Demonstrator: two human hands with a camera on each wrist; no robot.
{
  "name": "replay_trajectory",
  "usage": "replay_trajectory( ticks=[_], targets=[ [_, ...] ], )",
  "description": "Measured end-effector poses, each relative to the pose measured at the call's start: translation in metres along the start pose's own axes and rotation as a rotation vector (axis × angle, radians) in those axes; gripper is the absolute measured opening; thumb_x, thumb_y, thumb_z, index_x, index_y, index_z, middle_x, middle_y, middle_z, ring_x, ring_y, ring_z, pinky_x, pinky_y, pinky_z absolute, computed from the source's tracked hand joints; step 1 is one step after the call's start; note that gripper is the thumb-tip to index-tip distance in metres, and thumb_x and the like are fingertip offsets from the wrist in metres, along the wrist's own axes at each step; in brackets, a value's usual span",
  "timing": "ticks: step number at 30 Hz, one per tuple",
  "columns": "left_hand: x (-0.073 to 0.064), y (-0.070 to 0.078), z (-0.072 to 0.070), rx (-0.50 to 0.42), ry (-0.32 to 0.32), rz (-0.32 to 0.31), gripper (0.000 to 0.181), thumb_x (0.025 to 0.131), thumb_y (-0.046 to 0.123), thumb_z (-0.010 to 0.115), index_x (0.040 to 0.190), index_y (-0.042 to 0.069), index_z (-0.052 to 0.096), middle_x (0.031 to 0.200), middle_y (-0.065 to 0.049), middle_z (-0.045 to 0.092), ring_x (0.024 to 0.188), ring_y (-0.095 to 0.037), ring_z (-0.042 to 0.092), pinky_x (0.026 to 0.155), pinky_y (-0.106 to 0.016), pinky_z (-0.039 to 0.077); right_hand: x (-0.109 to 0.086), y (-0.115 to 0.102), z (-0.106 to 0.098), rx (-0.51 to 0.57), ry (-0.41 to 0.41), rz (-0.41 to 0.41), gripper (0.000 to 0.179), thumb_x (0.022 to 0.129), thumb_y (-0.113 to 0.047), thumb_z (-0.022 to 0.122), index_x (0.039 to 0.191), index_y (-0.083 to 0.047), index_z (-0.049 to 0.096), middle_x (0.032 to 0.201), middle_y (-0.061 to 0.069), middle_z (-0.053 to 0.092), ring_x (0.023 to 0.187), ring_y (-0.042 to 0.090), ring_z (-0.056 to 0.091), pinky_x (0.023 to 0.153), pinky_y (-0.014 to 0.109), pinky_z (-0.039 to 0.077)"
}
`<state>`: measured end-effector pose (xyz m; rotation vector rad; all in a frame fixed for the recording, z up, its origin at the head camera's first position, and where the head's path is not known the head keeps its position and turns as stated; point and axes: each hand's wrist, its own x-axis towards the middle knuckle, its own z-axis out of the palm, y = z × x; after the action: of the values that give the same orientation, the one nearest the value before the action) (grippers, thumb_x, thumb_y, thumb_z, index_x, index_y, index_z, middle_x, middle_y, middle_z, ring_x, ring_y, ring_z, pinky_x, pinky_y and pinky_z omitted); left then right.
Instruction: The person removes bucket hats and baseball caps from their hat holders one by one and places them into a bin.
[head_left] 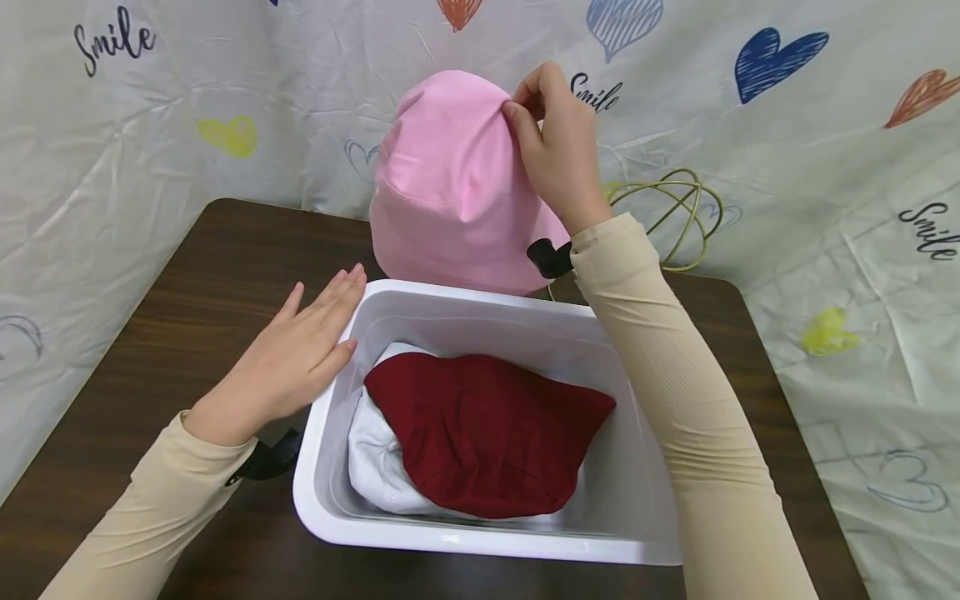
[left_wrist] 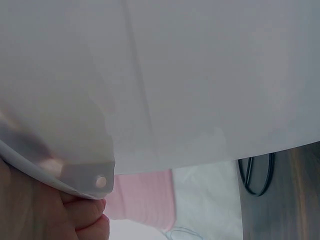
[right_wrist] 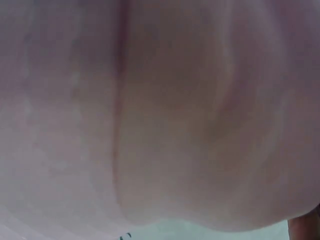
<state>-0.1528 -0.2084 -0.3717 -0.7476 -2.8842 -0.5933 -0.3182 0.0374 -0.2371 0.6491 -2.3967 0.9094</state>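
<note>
A pink bucket hat (head_left: 450,200) is upright behind the white plastic bin (head_left: 450,537), its brim low near the bin's far rim. My right hand (head_left: 562,146) pinches a fold of cloth at the top of its crown between thumb and fingers. In the right wrist view, pink cloth (right_wrist: 165,125) fills nearly the whole picture, with a seam running down it. My left hand (head_left: 296,358) rests with straight fingers along the bin's left rim. Inside the bin, a dark red hat (head_left: 495,433) lies partly over a white hat (head_left: 378,467).
A brown wooden table (head_left: 247,258) bears the bin. Behind the pink hat, a loosely coiled gold-coloured cord (head_left: 693,221) sits at the table's back right. A white backdrop sheet (head_left: 300,108) with hearts and "Smile" lettering hangs behind and at both sides.
</note>
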Motion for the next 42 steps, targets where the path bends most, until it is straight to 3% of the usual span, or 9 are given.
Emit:
replay_trajectory(
  ticks=[8,12,19,31,36,42],
  targets=[
    [0.000,0.000,0.001,0.009,0.015,0.005,0.062,0.098,0.021,0.042,0.149,-0.003,0.016,0.154,-0.016,0.018,0.142,-0.029,0.016,0.110,-0.058,0.009,0.008,-0.010,-0.005,0.082,0.084,-0.004,0.010,0.094,-0.011,0.058,0.085,-0.007,0.052,0.081,0.000,0.056,0.073,0.005,0.053,0.069,0.015,0.038],
    [0.000,0.000,0.001,0.006,0.011,0.001,0.063,0.098,0.021,0.041,0.149,-0.003,0.015,0.155,-0.016,0.018,0.142,-0.029,0.016,0.110,-0.058,0.009,0.012,-0.011,-0.012,0.127,0.108,0.032,0.012,0.093,-0.009,0.057,0.083,-0.012,0.051,0.081,-0.004,0.054,0.073,0.005,0.052,0.069,0.016,0.039],
    [0.000,0.000,0.002,0.004,0.016,0.003,0.063,0.098,0.021,0.042,0.149,-0.002,0.014,0.155,-0.016,0.018,0.142,-0.029,0.016,0.110,-0.057,0.009,0.020,-0.005,-0.027,0.258,0.179,0.063,0.017,0.092,-0.001,0.055,0.084,-0.016,0.050,0.082,-0.005,0.051,0.077,0.007,0.052,0.073,0.017,0.039],
    [0.000,0.001,0.002,-0.007,0.014,-0.001,0.064,0.097,0.021,0.043,0.149,-0.002,0.014,0.154,-0.016,0.018,0.142,-0.029,0.016,0.110,-0.058,0.008,0.019,0.006,-0.061,0.337,0.308,0.130,0.018,0.092,-0.005,0.057,0.082,-0.019,0.052,0.080,-0.003,0.052,0.070,0.009,0.047,0.068,0.021,0.036],
    [0.000,0.002,0.000,-0.007,0.017,-0.003,0.065,0.097,0.021,0.044,0.149,-0.002,0.013,0.154,-0.017,0.019,0.142,-0.030,0.016,0.110,-0.058,0.008,0.014,0.016,-0.072,0.384,0.266,0.142,0.014,0.092,-0.003,0.055,0.085,-0.016,0.053,0.083,0.000,0.052,0.076,0.012,0.048,0.071,0.022,0.038],
    [-0.001,0.003,-0.001,-0.009,0.017,-0.001,0.064,0.097,0.021,0.044,0.149,-0.002,0.014,0.154,-0.017,0.019,0.142,-0.030,0.016,0.110,-0.058,0.009,0.006,0.026,-0.077,0.464,0.104,0.246,0.012,0.096,-0.004,0.048,0.088,-0.014,0.049,0.085,0.003,0.049,0.078,0.012,0.046,0.070,0.023,0.038]
  ],
)
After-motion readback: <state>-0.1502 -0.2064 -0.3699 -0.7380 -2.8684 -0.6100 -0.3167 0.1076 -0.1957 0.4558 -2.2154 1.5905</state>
